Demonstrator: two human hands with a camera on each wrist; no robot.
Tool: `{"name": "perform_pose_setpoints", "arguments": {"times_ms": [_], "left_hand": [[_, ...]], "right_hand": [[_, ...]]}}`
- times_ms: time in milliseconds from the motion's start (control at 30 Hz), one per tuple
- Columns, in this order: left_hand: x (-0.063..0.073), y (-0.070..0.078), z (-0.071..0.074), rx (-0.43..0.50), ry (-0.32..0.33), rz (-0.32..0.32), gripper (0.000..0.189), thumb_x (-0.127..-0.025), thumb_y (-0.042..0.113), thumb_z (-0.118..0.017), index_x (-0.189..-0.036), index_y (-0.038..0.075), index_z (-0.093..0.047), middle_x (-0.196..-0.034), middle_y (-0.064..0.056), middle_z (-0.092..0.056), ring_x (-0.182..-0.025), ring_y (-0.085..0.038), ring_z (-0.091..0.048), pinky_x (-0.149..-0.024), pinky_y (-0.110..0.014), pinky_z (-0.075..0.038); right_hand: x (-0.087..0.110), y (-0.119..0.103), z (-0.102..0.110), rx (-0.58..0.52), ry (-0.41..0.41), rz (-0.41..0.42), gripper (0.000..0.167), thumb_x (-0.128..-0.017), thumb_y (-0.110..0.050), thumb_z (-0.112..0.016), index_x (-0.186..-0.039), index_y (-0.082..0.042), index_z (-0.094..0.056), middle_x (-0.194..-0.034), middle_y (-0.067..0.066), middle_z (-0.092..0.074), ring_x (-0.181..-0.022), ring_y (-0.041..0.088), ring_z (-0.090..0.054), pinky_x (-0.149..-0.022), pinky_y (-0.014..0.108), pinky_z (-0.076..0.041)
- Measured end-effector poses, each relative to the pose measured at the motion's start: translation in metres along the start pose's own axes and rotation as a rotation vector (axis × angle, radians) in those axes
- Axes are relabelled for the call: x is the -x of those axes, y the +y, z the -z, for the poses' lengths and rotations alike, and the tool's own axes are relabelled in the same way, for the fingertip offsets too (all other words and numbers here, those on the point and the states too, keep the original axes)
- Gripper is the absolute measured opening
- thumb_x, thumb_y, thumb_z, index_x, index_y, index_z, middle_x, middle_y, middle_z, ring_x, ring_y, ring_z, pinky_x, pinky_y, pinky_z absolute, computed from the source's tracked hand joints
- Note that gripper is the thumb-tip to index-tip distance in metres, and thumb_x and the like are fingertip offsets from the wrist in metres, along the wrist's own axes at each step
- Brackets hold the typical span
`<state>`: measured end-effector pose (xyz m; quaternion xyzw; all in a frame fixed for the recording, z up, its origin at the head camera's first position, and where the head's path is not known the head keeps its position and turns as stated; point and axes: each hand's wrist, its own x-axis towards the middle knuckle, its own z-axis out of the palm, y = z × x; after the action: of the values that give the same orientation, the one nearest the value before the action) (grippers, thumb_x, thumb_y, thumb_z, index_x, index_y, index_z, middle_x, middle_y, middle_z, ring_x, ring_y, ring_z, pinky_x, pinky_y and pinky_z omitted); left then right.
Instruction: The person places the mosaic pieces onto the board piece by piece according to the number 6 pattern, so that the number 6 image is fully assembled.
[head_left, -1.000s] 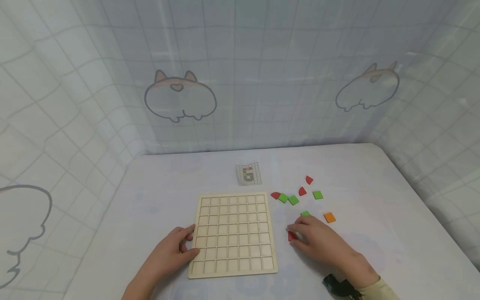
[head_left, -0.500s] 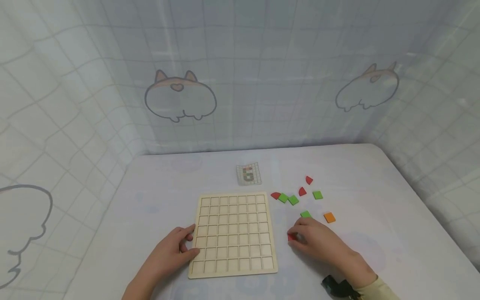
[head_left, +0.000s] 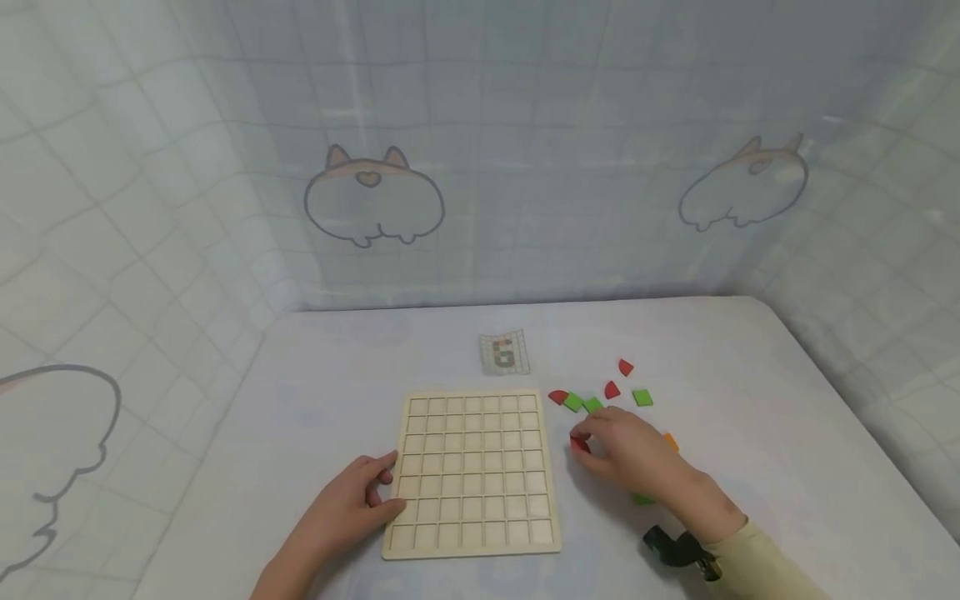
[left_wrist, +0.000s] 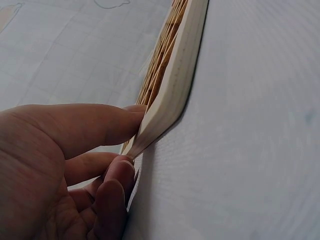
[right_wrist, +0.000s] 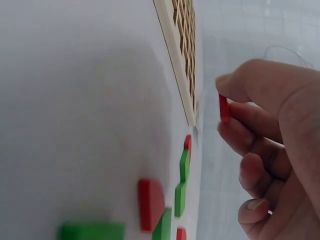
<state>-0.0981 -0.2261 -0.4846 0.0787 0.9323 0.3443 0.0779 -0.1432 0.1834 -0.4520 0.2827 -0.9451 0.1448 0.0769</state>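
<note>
A pale wooden grid board (head_left: 472,475) with square compartments lies on the table in the head view. My left hand (head_left: 348,504) pinches its left edge; the left wrist view shows the thumb (left_wrist: 90,125) on the rim of the board (left_wrist: 172,85), with the fingers curled below. Just right of the board, my right hand (head_left: 637,454) pinches a small red tile (head_left: 579,445) with a rounded edge. In the right wrist view that red tile (right_wrist: 224,107) is held between thumb and fingertips, raised off the table.
Right of the board lie red quarter-circle tiles (head_left: 612,390), green square tiles (head_left: 642,397) and an orange tile (head_left: 671,442), partly hidden by my right hand. A gridded pattern card (head_left: 505,353) lies behind the board. Patterned curtains (head_left: 510,208) stand around the table.
My right hand has lifted the red tile and moved it forward, away from me. The left hand keeps its grip on the board. The head view has shifted slightly.
</note>
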Motion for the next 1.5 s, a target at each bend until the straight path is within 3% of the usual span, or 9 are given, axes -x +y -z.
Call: {"name": "perform_pose_setpoints", "arguments": {"times_ms": [333, 600, 800, 1067, 1300, 1500], "left_hand": [[0.000, 0.001, -0.001, -0.005, 0.007, 0.015, 0.072, -0.078, 0.029, -0.084, -0.139, 0.004, -0.056, -0.096, 0.009, -0.053, -0.069, -0.003, -0.049, -0.062, -0.024, -0.041], [0.000, -0.001, -0.002, -0.004, 0.014, -0.009, 0.070, -0.078, 0.026, -0.084, -0.138, 0.003, -0.057, -0.096, 0.009, -0.053, -0.069, -0.002, -0.049, -0.062, -0.024, -0.042], [0.000, 0.000, -0.002, -0.005, 0.006, -0.004, 0.071, -0.078, 0.029, -0.084, -0.138, 0.003, -0.057, -0.096, 0.009, -0.053, -0.069, -0.003, -0.049, -0.062, -0.024, -0.042], [-0.001, 0.001, -0.001, -0.023, 0.008, -0.023, 0.070, -0.079, 0.028, -0.084, -0.138, 0.004, -0.056, -0.096, 0.010, -0.053, -0.069, -0.002, -0.049, -0.062, -0.024, -0.042], [0.000, 0.001, -0.001, -0.017, 0.003, -0.008, 0.070, -0.079, 0.030, -0.083, -0.138, 0.004, -0.057, -0.096, 0.010, -0.052, -0.069, -0.002, -0.049, -0.062, -0.024, -0.042], [0.001, 0.000, -0.001, -0.010, 0.004, -0.012, 0.071, -0.079, 0.029, -0.083, -0.138, 0.003, -0.056, -0.096, 0.009, -0.052, -0.070, -0.003, -0.050, -0.063, -0.024, -0.042]], "right_hand": [[-0.043, -0.016, -0.009, -0.063, -0.019, -0.056, 0.016, -0.085, -0.028, -0.078, -0.099, -0.021, -0.075, -0.091, -0.015, -0.062, -0.085, 0.005, -0.054, -0.075, 0.024, -0.050], [-0.068, -0.027, -0.023, -0.108, -0.029, -0.004, 0.006, -0.086, -0.022, -0.076, -0.090, -0.019, -0.074, -0.084, -0.013, -0.062, -0.078, 0.005, -0.053, -0.071, 0.025, -0.048], [-0.078, -0.031, -0.034, -0.115, -0.050, -0.030, 0.004, -0.087, -0.024, -0.074, -0.089, -0.021, -0.074, -0.082, -0.014, -0.060, -0.074, 0.004, -0.051, -0.069, 0.023, -0.047], [-0.087, -0.036, -0.032, -0.154, -0.069, -0.055, 0.007, -0.088, -0.025, -0.074, -0.091, -0.020, -0.076, -0.086, -0.012, -0.065, -0.078, 0.006, -0.056, -0.071, 0.026, -0.048], [-0.096, -0.046, -0.037, -0.176, -0.088, 0.017, 0.003, -0.088, -0.019, -0.072, -0.085, -0.019, -0.073, -0.083, -0.011, -0.063, -0.076, 0.007, -0.052, -0.070, 0.025, -0.046], [-0.102, -0.054, -0.045, -0.216, -0.139, 0.012, 0.004, -0.089, -0.020, -0.071, -0.087, -0.020, -0.075, -0.073, -0.013, -0.057, -0.073, 0.010, -0.050, -0.066, 0.026, -0.044]]}}
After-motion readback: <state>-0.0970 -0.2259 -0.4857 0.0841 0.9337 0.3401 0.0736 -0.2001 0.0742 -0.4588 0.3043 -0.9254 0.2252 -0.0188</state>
